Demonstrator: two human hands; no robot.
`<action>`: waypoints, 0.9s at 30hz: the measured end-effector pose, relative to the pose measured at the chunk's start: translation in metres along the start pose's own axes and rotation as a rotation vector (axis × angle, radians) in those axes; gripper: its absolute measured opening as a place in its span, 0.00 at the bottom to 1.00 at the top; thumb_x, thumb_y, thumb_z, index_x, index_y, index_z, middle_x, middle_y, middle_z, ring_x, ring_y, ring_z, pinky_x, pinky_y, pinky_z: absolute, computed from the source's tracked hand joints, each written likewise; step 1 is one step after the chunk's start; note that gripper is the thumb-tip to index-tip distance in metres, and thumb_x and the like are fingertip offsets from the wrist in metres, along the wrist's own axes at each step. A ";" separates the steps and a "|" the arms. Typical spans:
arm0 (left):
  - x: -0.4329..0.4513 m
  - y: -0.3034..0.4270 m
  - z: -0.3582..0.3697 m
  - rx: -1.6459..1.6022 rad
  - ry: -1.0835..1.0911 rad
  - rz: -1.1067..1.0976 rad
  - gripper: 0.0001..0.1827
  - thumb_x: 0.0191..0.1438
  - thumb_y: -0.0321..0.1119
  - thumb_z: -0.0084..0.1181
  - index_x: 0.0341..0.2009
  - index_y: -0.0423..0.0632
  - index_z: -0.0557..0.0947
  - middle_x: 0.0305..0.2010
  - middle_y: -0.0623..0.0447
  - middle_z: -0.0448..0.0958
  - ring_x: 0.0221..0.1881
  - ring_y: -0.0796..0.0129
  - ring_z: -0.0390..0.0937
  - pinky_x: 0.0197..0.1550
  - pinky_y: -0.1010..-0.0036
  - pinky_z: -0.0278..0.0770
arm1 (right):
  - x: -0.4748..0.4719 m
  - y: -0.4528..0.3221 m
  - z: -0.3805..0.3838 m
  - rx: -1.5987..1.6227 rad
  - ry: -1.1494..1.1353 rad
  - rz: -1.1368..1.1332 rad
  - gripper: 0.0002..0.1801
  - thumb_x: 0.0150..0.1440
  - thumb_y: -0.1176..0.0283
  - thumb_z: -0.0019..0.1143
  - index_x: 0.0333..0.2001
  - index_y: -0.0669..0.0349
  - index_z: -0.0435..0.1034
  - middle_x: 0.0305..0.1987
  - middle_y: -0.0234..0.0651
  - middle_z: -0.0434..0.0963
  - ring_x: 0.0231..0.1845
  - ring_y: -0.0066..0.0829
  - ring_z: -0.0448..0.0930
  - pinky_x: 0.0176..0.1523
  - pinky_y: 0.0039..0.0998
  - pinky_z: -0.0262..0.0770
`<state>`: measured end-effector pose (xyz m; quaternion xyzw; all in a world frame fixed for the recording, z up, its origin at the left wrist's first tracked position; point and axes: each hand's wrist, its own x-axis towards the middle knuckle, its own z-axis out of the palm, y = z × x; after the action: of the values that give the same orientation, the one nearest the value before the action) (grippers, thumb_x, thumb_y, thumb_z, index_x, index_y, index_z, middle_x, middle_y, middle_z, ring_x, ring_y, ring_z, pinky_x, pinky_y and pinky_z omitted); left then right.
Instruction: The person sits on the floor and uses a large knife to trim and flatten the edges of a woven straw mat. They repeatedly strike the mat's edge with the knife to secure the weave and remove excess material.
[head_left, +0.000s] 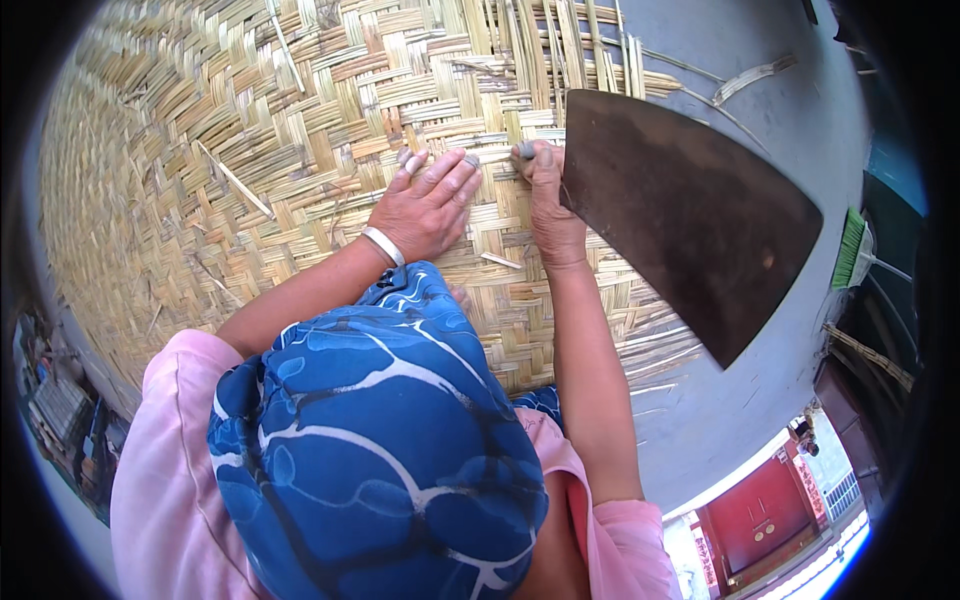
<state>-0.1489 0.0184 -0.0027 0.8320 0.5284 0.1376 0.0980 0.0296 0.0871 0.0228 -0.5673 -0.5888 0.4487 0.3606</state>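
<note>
A large mat of woven split reed or cane strips (322, 150) lies in front of me. My left hand (431, 206), with a silver-coloured bangle at the wrist, rests on it, fingers apart, with grey wrapping on some fingertips. To its right, my right hand (553, 199) is closed at the narrow end of a broad, dark metal blade (682, 217); any handle is hidden. That hand also has grey wrapping on a finger, close to the weave. The blade slants out to the right, above the mat's edge and the floor.
Unwoven strip ends (592, 45) stick out at the upper right edge, and loose strips (236, 180) lie on the mat. A green-bristled broom (853, 251) is at the far right, a red double door (757, 514) lower right. Piled items (64, 405) stand at far left.
</note>
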 end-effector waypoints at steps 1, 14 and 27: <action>0.000 -0.001 -0.001 0.004 -0.003 -0.007 0.29 0.49 0.39 0.57 0.57 0.49 0.74 0.61 0.53 0.68 0.67 0.63 0.59 0.67 0.58 0.51 | 0.001 0.007 0.006 0.018 0.020 -0.078 0.19 0.67 0.63 0.44 0.28 0.65 0.69 0.27 0.29 0.73 0.34 0.20 0.76 0.39 0.23 0.73; -0.002 -0.004 0.001 -0.006 -0.010 -0.037 0.28 0.50 0.39 0.56 0.58 0.50 0.73 0.63 0.53 0.66 0.68 0.65 0.58 0.68 0.59 0.50 | 0.026 -0.081 -0.011 0.059 0.001 -0.180 0.21 0.66 0.58 0.44 0.30 0.65 0.71 0.33 0.34 0.77 0.35 0.24 0.75 0.42 0.26 0.72; -0.026 -0.027 -0.014 0.010 0.002 -0.108 0.29 0.51 0.38 0.55 0.59 0.47 0.71 0.62 0.48 0.66 0.68 0.58 0.59 0.68 0.58 0.51 | 0.007 -0.005 0.009 0.161 -0.075 0.046 0.15 0.64 0.63 0.50 0.35 0.65 0.74 0.31 0.30 0.77 0.34 0.20 0.73 0.43 0.25 0.70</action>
<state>-0.1868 0.0067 -0.0007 0.8026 0.5734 0.1304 0.1005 0.0190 0.0931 0.0234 -0.5327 -0.5506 0.5239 0.3724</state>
